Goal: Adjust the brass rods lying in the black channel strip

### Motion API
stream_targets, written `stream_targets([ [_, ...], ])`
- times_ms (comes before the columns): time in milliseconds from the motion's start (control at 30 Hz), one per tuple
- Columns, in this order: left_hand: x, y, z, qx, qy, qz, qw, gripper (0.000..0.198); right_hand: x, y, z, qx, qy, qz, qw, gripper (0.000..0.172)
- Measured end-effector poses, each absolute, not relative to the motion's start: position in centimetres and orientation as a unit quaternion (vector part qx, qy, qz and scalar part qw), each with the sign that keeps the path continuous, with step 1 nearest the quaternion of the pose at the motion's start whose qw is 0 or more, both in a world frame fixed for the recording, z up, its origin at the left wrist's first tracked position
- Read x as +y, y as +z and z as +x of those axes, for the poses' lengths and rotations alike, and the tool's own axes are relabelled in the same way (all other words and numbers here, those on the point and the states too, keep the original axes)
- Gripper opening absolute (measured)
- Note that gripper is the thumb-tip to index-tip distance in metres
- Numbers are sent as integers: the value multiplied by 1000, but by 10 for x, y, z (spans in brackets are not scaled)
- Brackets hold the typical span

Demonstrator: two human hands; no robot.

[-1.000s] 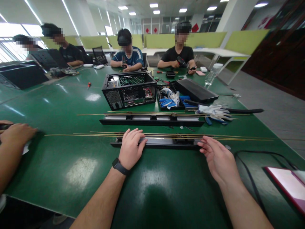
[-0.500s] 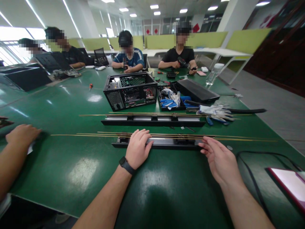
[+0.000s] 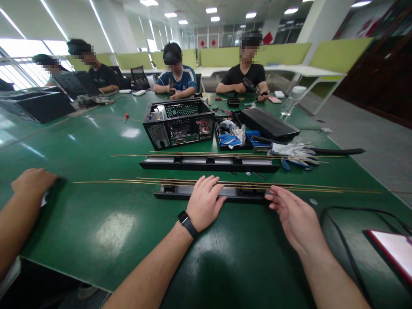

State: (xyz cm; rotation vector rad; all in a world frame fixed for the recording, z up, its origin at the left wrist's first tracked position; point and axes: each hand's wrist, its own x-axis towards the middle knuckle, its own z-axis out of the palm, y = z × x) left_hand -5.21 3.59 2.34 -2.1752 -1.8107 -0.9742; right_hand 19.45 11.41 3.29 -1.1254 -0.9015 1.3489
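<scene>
A black rail with a silvery inner face (image 3: 231,191) lies crosswise before me, several thin brass-coloured rods (image 3: 322,187) running along it past both ends. Across its middle rests my left hand (image 3: 205,204), palm down, fingers stretched out over the rods and thumb apart. At the rail's right end, the fingers of my right hand (image 3: 294,214) are drawn together in a pinch beside the rods. What sits between those fingertips is too small to make out. Farther back lies a second similar rail (image 3: 209,165) with rods of its own.
Behind the rails stand an open black computer case (image 3: 178,124) and a tray holding gloves (image 3: 233,133). White-and-blue gloves (image 3: 296,154) lie to the right. A neighbour's hand (image 3: 34,186) is at far left. A cable (image 3: 341,238) and red-edged clipboard (image 3: 391,249) lie at right.
My left hand has slid to the right along the rail. My right hand stays at the rail's right end, its fingertips shifted slightly left. The view has turned a little.
</scene>
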Motion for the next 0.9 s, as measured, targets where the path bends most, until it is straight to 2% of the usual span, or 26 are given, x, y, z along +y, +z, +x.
stream_targets([
  [300, 29, 29, -68, -626, -312, -710, 81, 24, 121, 32, 198, -352, 552, -474, 589, 45],
  [600, 39, 36, -66, -618, -298, -726, 52, 21, 116, 34, 194, -369, 577, -467, 559, 45],
  [767, 35, 29, -68, -621, -337, -702, 92, 19, 122, 32, 199, -339, 550, -481, 593, 41],
  [900, 28, 20, -76, -627, -352, -687, 110, 22, 121, 30, 200, -369, 562, -478, 565, 39],
])
